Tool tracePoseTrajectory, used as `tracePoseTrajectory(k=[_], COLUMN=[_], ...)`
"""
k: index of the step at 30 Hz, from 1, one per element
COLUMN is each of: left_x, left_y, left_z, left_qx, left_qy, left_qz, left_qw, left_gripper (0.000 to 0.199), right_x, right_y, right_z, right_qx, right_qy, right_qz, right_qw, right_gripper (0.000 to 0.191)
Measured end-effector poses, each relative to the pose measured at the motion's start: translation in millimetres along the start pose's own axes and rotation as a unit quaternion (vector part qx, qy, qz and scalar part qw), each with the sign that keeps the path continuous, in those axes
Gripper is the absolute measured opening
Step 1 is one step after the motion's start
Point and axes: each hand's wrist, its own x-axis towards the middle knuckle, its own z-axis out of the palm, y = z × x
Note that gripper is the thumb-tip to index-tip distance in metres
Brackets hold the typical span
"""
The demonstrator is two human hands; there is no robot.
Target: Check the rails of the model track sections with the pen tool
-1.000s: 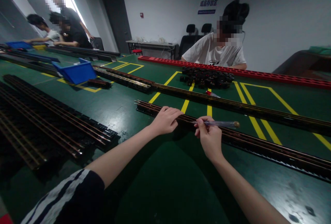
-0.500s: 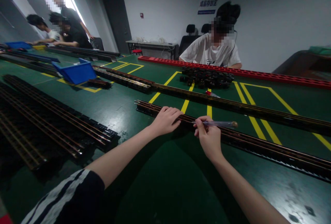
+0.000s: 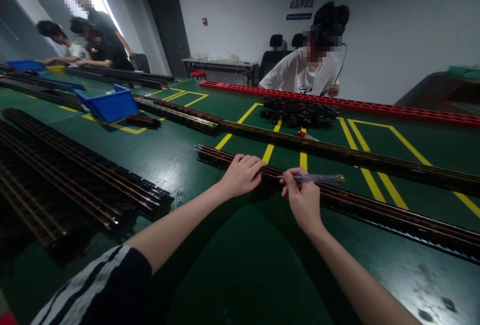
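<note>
A long dark rail with copper-coloured rods runs across the green table in front of me. My left hand is wrapped over the rail near its left end, fingers bent round it. Just to the right, my right hand pinches a screwdriver with a clear handle. The handle points right, and the thin shaft points left at the rail between my hands. Whether its tip touches a part is too small to tell.
More dark rails lie at the left. Beyond my hands are another long rail, a pile of black parts, a blue bin and a red slotted bar. A person in white sits opposite; others are far left.
The person opposite has raised a hand above the red bar. Both my hands keep their places on the rail, with the screwdriver unmoved.
</note>
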Motion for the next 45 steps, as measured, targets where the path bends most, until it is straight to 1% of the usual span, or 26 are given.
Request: tracePoseTrajectory(k=[6,14,22,29,37,42,45], left_x=[0.2,0.1,-1.1,-2.1,-2.1,-1.4,-1.4], left_y=[1.2,1.5,-0.2,-6.2,-4.9,-3.4,-3.9], left_z=[-0.9,0.1,-1.0,-0.9,-3.4,-3.5,-2.5], left_qx=[0.018,0.024,-0.004,-0.052,-0.055,-0.036,-0.027], left_qy=[-0.005,-0.005,0.005,-0.015,-0.015,-0.019,-0.016], left_qz=[-0.015,0.000,0.004,0.014,0.016,0.015,0.014], left_qw=[1.000,1.000,1.000,0.998,0.998,0.999,0.999], left_gripper=[0.032,0.039,0.041,0.048,0.039,0.035,0.034], right_x=[0.3,-0.1,-0.2,-1.2,-2.4,-1.9,-1.9], right_y=[0.6,1.1,2.1,-1.5,0.4,0.8,0.6], right_z=[0.9,0.7,0.8,0.5,-1.0,-1.1,-1.6], right_qx=[-0.010,-0.007,-0.011,0.002,0.032,0.006,-0.007], right_qy=[-0.001,-0.006,-0.007,-0.004,0.042,0.023,0.022], right_qz=[-0.008,-0.011,-0.007,-0.003,0.020,0.016,0.012], right_qw=[1.000,1.000,1.000,1.000,0.998,1.000,1.000], right_gripper=[0.026,0.024,0.025,0.025,0.025,0.024,0.025])
